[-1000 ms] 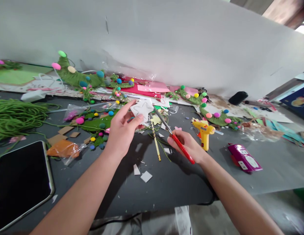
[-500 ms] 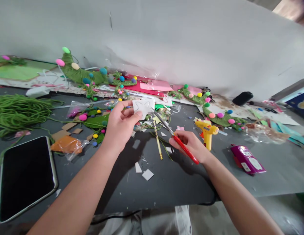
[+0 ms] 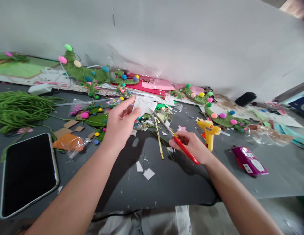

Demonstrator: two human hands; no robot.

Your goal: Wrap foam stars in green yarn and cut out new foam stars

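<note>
White scraps [image 3: 149, 174] lay near the front edge of the table [image 3: 166, 191], a dark-screened device [image 3: 29, 176] toward its left. Toward the right edge sat a purple packet [image 3: 250, 161], its label too small to read. My right hand [image 3: 194, 146] gripped red-handled scissors [image 3: 185, 150]. Beyond, my left hand [image 3: 120, 125] pinched a white card [image 3: 145, 105] outlined with a star, above mid-table. The blade tips met or nearly met its lower right edge; I couldn't tell which. I judged this a cutting step, the next snip calling for a steady card and blades along the outline. Pom-pom garlands [image 3: 78, 71] lined the back edge.
</note>
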